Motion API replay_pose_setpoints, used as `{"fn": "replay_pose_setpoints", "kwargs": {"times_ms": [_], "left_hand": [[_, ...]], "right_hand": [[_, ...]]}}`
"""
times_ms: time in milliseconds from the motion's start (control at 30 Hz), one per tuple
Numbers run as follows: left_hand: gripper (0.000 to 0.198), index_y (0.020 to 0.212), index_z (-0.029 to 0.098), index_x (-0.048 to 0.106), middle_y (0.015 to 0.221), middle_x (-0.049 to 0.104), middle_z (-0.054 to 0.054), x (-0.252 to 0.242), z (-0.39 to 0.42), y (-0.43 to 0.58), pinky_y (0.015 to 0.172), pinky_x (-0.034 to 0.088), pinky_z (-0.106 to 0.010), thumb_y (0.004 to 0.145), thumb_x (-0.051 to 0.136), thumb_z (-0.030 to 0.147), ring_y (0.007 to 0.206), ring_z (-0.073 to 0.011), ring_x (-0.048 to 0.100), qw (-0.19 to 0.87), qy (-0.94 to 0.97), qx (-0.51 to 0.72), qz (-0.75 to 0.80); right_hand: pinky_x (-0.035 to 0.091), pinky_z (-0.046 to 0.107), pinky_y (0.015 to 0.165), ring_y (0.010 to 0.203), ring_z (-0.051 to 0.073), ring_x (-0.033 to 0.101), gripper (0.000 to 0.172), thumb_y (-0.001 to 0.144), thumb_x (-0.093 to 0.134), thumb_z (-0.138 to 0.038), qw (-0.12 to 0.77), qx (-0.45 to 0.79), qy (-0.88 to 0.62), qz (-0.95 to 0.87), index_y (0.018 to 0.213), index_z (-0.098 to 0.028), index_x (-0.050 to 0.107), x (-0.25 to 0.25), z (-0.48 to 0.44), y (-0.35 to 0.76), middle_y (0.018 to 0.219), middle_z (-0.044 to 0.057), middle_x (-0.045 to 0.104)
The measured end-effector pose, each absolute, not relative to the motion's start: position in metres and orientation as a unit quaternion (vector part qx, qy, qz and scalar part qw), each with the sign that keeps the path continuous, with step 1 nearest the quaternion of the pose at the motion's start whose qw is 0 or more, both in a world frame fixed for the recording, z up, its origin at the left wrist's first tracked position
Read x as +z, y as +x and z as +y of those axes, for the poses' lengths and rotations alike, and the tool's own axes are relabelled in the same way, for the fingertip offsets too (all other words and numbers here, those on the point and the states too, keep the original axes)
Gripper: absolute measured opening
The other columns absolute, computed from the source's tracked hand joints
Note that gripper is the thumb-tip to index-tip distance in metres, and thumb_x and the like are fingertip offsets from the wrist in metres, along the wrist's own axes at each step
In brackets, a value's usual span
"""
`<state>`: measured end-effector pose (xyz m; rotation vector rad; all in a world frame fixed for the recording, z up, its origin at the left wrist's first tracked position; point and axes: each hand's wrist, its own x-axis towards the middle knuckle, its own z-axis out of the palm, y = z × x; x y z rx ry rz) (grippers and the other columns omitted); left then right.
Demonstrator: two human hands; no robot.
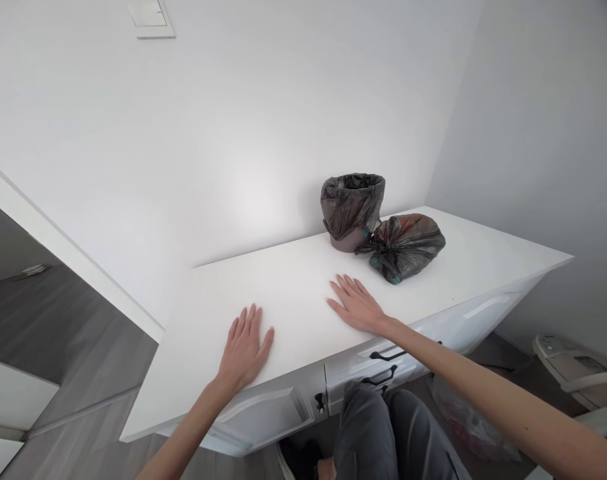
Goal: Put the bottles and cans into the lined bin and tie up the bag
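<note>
My left hand [244, 347] lies flat and open on the white countertop [293, 293], fingers together pointing away from me. My right hand [356, 305] also rests flat and open on the top, a little farther in. Neither holds anything. Beyond my right hand a tied dark plastic bag [406, 247] lies on its side, touching a small bin [353, 210] lined with a dark bag that stands against the wall. My right fingertips are a short gap from the tied bag.
White walls meet in a corner behind the bin. A light switch plate [152, 18] is high on the wall. Drawers with dark handles [383, 363] sit under the top, and my grey-trousered legs [388, 433] are below. A white appliance [573, 367] stands at the right.
</note>
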<state>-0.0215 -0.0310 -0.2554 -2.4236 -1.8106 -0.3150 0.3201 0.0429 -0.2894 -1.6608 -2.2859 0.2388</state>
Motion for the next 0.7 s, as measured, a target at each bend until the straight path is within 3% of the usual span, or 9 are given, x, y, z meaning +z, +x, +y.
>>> {"fn": "replay_pose_setpoints", "kwargs": {"times_ms": [333, 700], "left_hand": [[0.072, 0.165, 0.016, 0.034, 0.174, 0.026, -0.008, -0.244, 0.016, 0.003, 0.132, 0.021, -0.054, 0.108, 0.022, 0.057, 0.163, -0.0306, 0.018, 0.03, -0.762, -0.053, -0.644], [0.072, 0.166, 0.015, 0.032, 0.175, 0.024, -0.005, -0.244, 0.014, 0.004, 0.134, 0.017, -0.051, 0.108, 0.022, 0.056, 0.163, -0.0284, 0.016, 0.018, -0.751, -0.055, -0.657]], "right_hand": [[0.005, 0.047, 0.133, 0.164, 0.027, 0.009, 0.083, 0.105, 0.012, -0.069, 0.131, 0.081, -0.593, -0.79, 0.168, -0.017, 0.03, -0.278, 0.033, 0.316, 0.177, 0.009, 0.016], [0.005, 0.047, 0.133, 0.164, 0.028, 0.01, 0.081, 0.106, 0.014, -0.067, 0.133, 0.08, -0.597, -0.787, 0.168, -0.017, 0.031, -0.277, 0.033, 0.315, 0.177, 0.009, 0.017]]}}
